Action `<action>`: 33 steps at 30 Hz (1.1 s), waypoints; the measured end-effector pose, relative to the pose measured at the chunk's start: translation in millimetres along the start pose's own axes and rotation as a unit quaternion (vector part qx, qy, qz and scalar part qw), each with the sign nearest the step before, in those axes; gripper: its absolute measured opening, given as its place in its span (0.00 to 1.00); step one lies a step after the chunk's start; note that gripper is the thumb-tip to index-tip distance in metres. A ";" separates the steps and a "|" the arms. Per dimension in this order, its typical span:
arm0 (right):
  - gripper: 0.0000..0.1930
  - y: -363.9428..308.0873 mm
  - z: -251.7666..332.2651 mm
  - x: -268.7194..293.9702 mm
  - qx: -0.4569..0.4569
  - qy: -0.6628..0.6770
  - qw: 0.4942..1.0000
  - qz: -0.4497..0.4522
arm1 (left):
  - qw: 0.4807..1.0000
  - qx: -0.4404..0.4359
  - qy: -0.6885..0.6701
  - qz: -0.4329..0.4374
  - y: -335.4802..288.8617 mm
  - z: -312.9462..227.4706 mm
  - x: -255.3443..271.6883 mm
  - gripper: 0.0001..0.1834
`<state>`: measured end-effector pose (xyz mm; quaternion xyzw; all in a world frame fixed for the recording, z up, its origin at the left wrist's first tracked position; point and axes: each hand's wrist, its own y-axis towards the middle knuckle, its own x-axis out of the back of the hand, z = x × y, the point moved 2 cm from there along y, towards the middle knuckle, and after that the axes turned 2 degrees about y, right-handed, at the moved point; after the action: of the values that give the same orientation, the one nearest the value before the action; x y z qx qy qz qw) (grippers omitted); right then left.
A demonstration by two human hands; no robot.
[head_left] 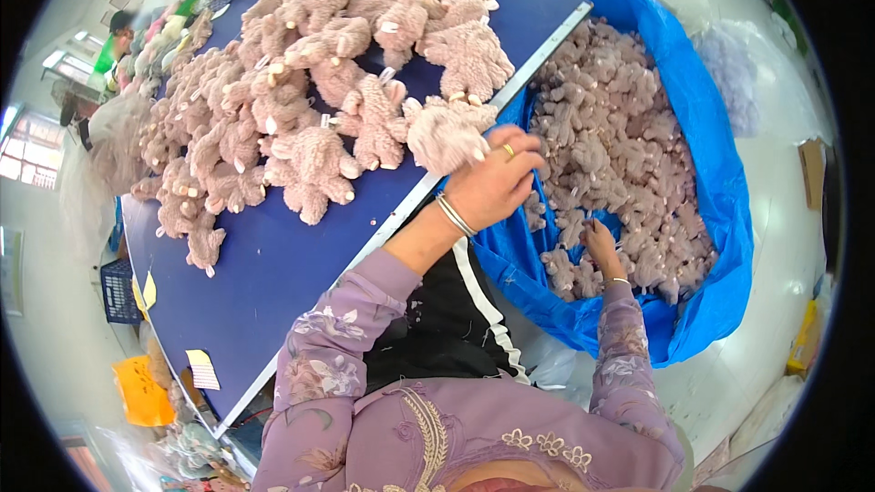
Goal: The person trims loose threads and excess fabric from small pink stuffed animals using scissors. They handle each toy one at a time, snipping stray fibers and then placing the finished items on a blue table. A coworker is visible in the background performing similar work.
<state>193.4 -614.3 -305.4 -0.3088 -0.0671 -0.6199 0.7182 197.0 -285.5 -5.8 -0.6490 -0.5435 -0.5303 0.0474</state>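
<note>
My left hand, wearing a ring and light bangles, is at the metal-trimmed table edge. Its curled fingers are against a fluffy pinkish-brown plush toy, which leans over the edge; the fingertips are partly hidden. Down inside a big blue bag is my right hand, its fingers drawn together among many similar plush toys. Whatever lies between those fingers is too small to make out. A loose heap of the same plush toys, some with small white tags, covers the far part of the blue table.
The blue bag stands on the pale floor, right of the table. An orange sheet and a dark blue crate are beyond the table's left side. Clear plastic bags and a cardboard piece sit at the right. Another person appears far left.
</note>
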 end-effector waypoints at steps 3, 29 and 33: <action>0.13 -15.6 109.4 -2.6 0.026 0.125 0.992 -0.002 | 0.969 0.073 0.235 -0.006 -3.2 18.8 34.7 0.23; 0.17 -133.1 474.3 -124.9 0.345 0.189 0.912 0.121 | 0.921 0.246 -0.136 -0.271 -222.0 -24.2 195.4 0.25; 0.18 -214.3 502.8 -174.5 0.429 0.061 0.887 0.158 | 0.933 0.255 -0.134 -0.216 -222.7 -36.1 194.4 0.42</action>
<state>98.9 -210.0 90.5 0.0620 -0.2328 -0.4265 0.8718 -24.1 -91.0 39.0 -0.5466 -0.7891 -0.2794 0.0225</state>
